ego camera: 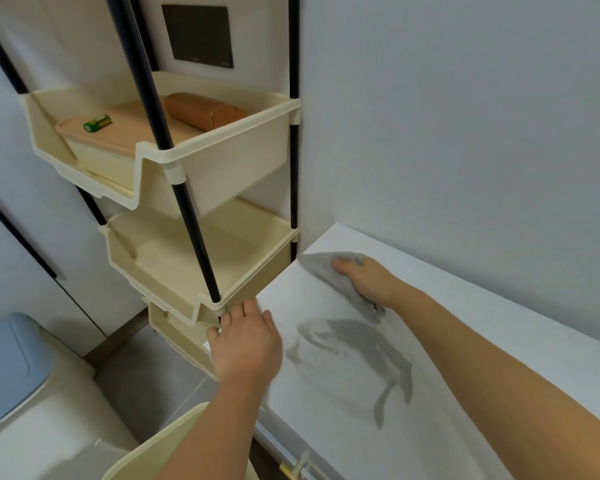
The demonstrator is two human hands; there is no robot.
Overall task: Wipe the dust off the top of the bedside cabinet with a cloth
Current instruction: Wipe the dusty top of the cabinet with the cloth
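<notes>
The bedside cabinet's white top fills the right half of the view, with a dark grey smear of dust across its middle. My right hand presses a grey cloth flat on the far left corner of the top, thumb over the cloth, fingers hidden by it. My left hand rests with straight fingers on the cabinet's left edge, beside the cream rack, holding nothing.
A cream tiered rack on black poles stands tight against the cabinet's left side; its top tray holds a battery, a box and a brown case. A blue-lidded bin sits at lower left. The wall runs behind the cabinet.
</notes>
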